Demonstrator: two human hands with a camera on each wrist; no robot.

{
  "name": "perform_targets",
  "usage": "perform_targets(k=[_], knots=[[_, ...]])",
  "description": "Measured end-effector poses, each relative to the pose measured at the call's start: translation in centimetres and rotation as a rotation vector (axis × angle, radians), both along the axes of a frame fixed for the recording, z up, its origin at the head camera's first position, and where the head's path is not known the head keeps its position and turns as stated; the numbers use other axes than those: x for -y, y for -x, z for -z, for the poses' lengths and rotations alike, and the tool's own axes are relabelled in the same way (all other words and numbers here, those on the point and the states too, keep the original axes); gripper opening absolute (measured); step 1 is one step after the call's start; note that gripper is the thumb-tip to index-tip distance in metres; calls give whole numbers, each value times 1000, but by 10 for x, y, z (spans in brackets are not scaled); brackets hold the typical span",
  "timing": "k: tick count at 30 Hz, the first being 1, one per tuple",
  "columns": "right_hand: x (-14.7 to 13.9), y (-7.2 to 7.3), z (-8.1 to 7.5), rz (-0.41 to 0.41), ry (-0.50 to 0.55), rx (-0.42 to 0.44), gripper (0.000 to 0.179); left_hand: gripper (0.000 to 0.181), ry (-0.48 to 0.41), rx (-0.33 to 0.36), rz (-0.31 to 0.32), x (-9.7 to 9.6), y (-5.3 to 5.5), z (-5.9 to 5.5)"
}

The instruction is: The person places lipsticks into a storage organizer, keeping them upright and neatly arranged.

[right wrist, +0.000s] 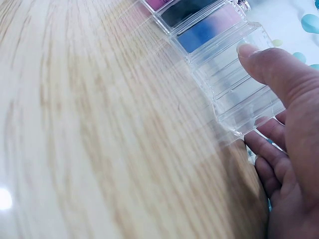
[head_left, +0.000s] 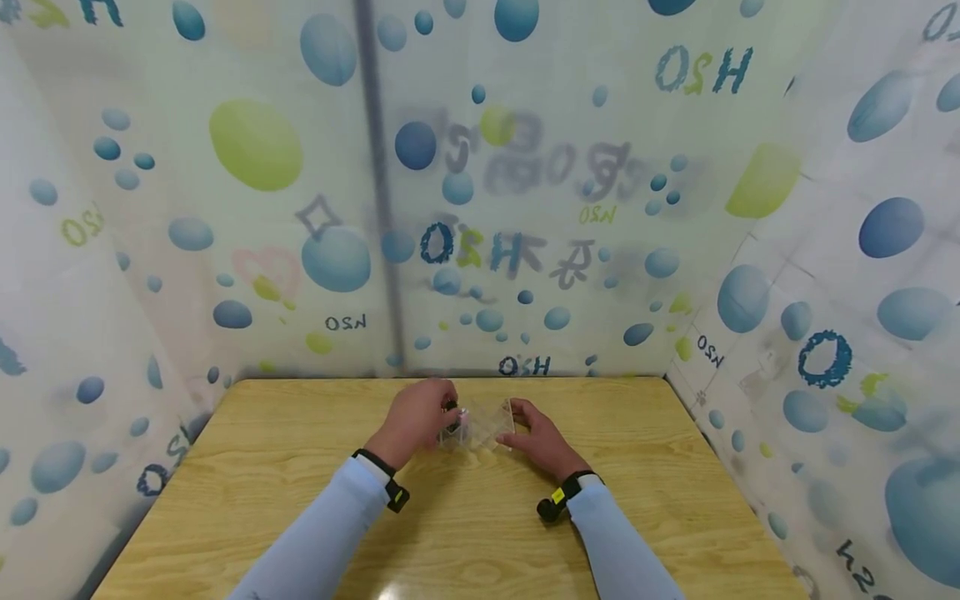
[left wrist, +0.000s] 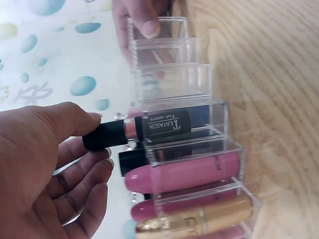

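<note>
A clear lipstick organizer (head_left: 483, 427) with a row of compartments lies across the table. My left hand (head_left: 414, 423) pinches the black end of a lipstick (left wrist: 167, 127) between thumb and fingers; its lettered part is inside a middle compartment. In the left wrist view, another black lipstick (left wrist: 132, 160), pink lipsticks (left wrist: 184, 172) and a gold lipstick (left wrist: 199, 218) fill the compartments on one side. At the organizer's other end, my right hand (head_left: 542, 437) grips it, thumb on top and fingers at the end wall. The compartments by this hand hold nothing.
The wooden table (head_left: 637, 500) reaches back to a curtain (head_left: 480, 208) printed with blue and green drops. Similar printed curtains hang at the left and right sides. Dark bands with small cameras sit on both wrists.
</note>
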State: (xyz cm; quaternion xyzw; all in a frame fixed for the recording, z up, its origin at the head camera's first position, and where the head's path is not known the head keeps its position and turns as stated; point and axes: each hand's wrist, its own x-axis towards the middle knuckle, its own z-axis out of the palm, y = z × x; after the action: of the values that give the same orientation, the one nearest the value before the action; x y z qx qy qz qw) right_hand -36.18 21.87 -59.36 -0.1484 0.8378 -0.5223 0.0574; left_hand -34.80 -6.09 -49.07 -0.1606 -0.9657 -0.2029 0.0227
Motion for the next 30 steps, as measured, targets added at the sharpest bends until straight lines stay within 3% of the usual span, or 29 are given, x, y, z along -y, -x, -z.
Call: perform_targets(k=[17,30], knots=[[0,1,0,-5,7,0,84,18,81,-191,49,-2,-7,16],[0,-1,-1,-2,21,9,82,18,73,-206,45,-3,-10,15]])
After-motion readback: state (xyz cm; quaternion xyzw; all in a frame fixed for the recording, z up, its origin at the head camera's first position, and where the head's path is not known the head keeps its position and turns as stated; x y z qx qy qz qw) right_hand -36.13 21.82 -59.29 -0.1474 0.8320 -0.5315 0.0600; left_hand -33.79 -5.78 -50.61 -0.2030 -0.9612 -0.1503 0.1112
